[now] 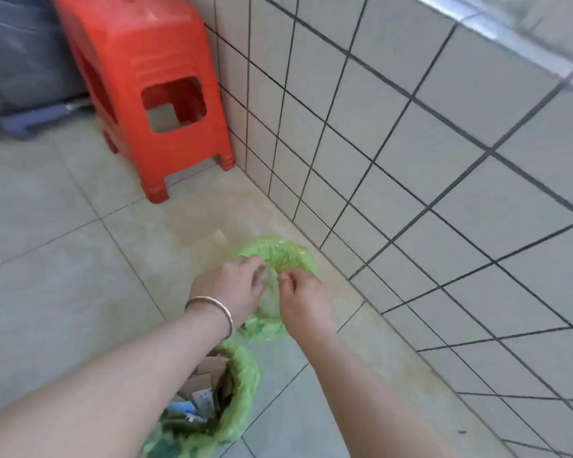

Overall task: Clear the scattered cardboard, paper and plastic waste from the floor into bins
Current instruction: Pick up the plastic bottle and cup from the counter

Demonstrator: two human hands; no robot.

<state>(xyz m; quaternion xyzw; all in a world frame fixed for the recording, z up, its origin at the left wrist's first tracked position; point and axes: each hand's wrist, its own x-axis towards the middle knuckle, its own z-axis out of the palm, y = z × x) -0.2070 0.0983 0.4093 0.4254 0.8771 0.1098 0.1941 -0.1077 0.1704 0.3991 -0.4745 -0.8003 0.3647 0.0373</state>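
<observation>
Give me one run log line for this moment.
left hand: on clear plastic | right hand: pinching same | over far green-lined bin | near bin: cardboard, paper

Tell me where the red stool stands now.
In the head view the red stool stands on the floor at upper left, against the tiled wall, beyond both bins.

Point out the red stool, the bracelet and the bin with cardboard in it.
red stool [153, 77]: head view, on its front side wall above the cutout.
bracelet [212, 307]: head view, on the band across the left wrist.
bin with cardboard [242, 385]: head view, on its green liner at the right rim.
</observation>
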